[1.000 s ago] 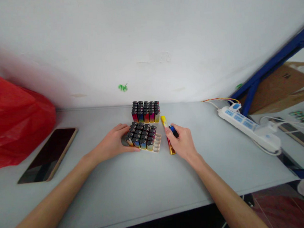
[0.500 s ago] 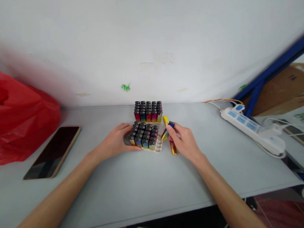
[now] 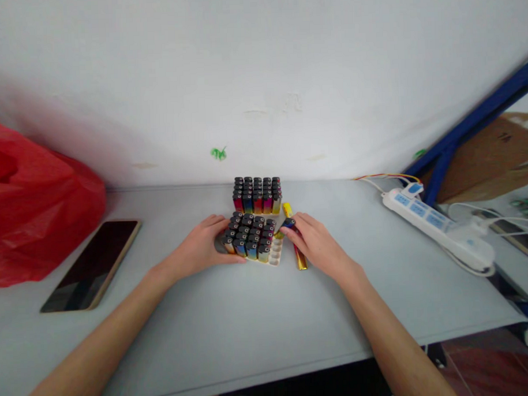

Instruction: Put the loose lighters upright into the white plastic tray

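Upright lighters (image 3: 248,233) with black tops and shiny coloured bodies fill most of a pale tray (image 3: 273,259), whose right-hand column shows bare round holes. My left hand (image 3: 198,243) is wrapped around the tray's left side, thumb along the front. At the right side, my right hand (image 3: 320,242) pinches a lighter (image 3: 288,223) by its black top, tilted with its lower end at the bare holes. Beneath that hand lie loose lighters, a yellow one (image 3: 287,207) and a red-gold one (image 3: 301,260), partly covered by the fingers.
Behind stands a second full block of lighters (image 3: 257,198), close to the wall. A phone (image 3: 93,264) and a red plastic bag (image 3: 39,211) are on the left. On the right lie a white power strip (image 3: 438,229) with cables and, beyond a blue frame, a cardboard box (image 3: 483,155).
My right hand has brought its lighter slightly left and turned it more upright, over the tray's bare holes. The left hand and tray have stayed in place.
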`<state>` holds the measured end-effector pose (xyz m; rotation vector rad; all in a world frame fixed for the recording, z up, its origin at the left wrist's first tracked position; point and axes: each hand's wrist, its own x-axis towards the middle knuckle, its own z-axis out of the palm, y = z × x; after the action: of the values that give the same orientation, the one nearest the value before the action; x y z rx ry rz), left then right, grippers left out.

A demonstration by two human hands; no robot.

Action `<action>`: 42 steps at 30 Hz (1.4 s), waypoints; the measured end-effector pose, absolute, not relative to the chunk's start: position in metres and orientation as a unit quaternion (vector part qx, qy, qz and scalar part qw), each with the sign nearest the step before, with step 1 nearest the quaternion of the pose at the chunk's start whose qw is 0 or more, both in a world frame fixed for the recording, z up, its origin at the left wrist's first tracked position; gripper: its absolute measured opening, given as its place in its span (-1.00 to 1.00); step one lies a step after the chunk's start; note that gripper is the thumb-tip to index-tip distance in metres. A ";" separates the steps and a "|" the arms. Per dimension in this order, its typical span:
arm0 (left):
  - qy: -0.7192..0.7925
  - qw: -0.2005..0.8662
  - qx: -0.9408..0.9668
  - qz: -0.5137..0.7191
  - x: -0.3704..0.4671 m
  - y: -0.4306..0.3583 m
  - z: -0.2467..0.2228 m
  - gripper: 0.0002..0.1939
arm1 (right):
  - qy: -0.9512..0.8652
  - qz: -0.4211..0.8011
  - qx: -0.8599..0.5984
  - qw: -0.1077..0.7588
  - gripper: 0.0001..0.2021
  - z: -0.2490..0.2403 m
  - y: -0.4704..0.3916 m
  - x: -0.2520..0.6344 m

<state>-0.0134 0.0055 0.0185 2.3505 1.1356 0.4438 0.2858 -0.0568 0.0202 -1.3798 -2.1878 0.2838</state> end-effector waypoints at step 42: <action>0.409 0.188 0.879 0.160 -0.011 0.004 0.015 -0.31 | -0.564 0.455 -0.530 0.442 -0.53 0.034 -0.070 0.297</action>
<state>-0.0111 0.0043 0.0149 2.4728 1.1498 0.4510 0.2972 -0.0700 0.0336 -1.3141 -1.3984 1.1286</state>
